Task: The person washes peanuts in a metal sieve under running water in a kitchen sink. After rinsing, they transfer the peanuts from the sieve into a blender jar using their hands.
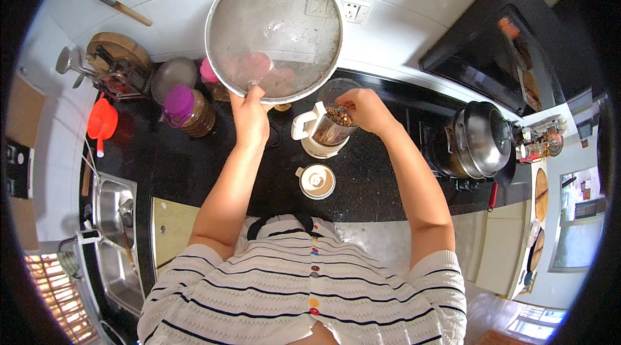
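My left hand grips the lower rim of a large round sieve. The sieve is raised and tilted, and things behind it show faintly through its grey mesh. My right hand is at the mouth of a blender jar, with bent fingers over its right rim. What those fingers hold, if anything, is hidden. Brown bits lie inside the see-through jar, which has a white handle and stands on a cream base. Nearer to me a round cream lid lies on the black counter.
Jars with purple and pink lids stand behind on the left, by an orange-red strainer or scoop. A steel sink is at far left. To the right are a stove with a large metal pot and a black microwave.
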`<action>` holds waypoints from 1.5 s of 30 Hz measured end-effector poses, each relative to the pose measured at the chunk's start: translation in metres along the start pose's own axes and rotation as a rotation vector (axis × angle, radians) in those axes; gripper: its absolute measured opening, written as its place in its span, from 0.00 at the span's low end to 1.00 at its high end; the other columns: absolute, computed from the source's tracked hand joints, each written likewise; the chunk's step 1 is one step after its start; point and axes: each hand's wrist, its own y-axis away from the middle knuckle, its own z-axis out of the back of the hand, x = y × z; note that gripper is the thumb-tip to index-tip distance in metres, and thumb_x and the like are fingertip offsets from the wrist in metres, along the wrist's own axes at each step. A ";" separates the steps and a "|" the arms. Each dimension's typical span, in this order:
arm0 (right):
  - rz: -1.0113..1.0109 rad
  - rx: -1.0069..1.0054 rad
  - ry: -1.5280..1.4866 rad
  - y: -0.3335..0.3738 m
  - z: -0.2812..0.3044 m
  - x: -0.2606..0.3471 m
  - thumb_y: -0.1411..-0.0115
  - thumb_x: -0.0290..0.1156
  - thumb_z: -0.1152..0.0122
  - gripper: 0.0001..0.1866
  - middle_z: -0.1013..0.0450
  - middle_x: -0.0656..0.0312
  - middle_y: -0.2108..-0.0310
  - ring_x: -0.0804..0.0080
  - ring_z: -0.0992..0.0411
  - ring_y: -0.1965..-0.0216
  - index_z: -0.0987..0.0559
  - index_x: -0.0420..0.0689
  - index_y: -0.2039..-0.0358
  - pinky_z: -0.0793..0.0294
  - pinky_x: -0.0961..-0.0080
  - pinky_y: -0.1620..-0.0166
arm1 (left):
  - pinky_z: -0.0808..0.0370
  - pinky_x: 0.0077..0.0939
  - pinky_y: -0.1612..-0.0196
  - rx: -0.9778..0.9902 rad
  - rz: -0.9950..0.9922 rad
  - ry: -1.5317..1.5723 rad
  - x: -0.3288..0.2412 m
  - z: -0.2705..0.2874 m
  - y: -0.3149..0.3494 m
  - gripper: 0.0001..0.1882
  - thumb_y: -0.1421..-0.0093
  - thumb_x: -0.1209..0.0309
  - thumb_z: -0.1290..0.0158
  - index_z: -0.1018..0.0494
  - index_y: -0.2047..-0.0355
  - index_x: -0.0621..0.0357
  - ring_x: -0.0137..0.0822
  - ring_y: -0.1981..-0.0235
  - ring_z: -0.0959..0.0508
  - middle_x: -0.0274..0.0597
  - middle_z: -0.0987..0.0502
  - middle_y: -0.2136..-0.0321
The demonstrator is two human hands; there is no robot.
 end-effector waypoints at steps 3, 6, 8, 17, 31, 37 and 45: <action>-0.185 0.157 0.119 -0.015 -0.002 0.011 0.60 0.22 0.39 0.12 0.25 0.49 0.69 0.53 0.26 0.64 0.20 0.39 0.70 0.27 0.66 0.60 | 0.24 0.49 0.54 0.016 -0.004 -0.049 -0.004 0.022 -0.005 0.32 0.49 0.85 0.63 0.50 0.41 0.62 0.50 0.50 0.30 0.54 0.38 0.48; -0.236 0.275 0.183 -0.020 -0.012 0.000 0.62 0.28 0.36 0.13 0.25 0.50 0.70 0.53 0.26 0.64 0.20 0.40 0.71 0.27 0.65 0.60 | 0.24 0.50 0.54 -0.007 0.035 -0.009 -0.011 0.031 -0.002 0.32 0.50 0.85 0.63 0.50 0.42 0.62 0.49 0.50 0.30 0.54 0.38 0.48; -0.151 0.236 0.162 -0.018 -0.019 -0.011 0.63 0.31 0.34 0.14 0.25 0.50 0.70 0.54 0.26 0.65 0.21 0.40 0.72 0.27 0.65 0.61 | 0.24 0.49 0.54 -0.009 0.060 0.011 -0.016 0.040 -0.003 0.32 0.50 0.85 0.63 0.51 0.41 0.62 0.49 0.50 0.30 0.53 0.39 0.48; -0.275 0.176 0.126 -0.017 -0.007 0.008 0.58 0.34 0.36 0.15 0.24 0.51 0.74 0.57 0.25 0.71 0.19 0.41 0.68 0.26 0.69 0.65 | 0.22 0.45 0.56 -0.023 0.143 0.042 -0.042 0.087 -0.005 0.33 0.51 0.85 0.62 0.50 0.42 0.59 0.46 0.50 0.30 0.50 0.37 0.49; -0.392 -0.104 -1.298 -0.061 -0.023 0.123 0.39 0.35 0.49 0.16 0.45 0.72 0.86 0.84 0.49 0.86 0.37 0.48 0.82 0.53 0.85 0.83 | 0.21 0.41 0.59 -0.407 0.221 -0.019 -0.115 0.198 0.061 0.36 0.52 0.79 0.61 0.50 0.40 0.52 0.46 0.54 0.27 0.50 0.33 0.52; -0.316 0.433 -1.558 -0.148 -0.158 0.254 0.42 0.31 0.46 0.09 0.32 0.64 0.77 0.77 0.33 0.76 0.27 0.39 0.65 0.33 0.81 0.71 | 0.21 0.38 0.60 -0.822 0.061 -0.143 -0.157 0.331 0.097 0.32 0.44 0.74 0.62 0.55 0.38 0.49 0.45 0.58 0.25 0.51 0.35 0.49; -0.009 0.573 -1.608 -0.328 -0.263 0.450 0.40 0.28 0.50 0.09 0.31 0.63 0.75 0.75 0.31 0.74 0.28 0.36 0.64 0.30 0.79 0.68 | 0.21 0.38 0.63 -0.876 0.235 -0.590 -0.179 0.526 0.072 0.30 0.38 0.73 0.63 0.60 0.37 0.50 0.49 0.54 0.27 0.52 0.39 0.46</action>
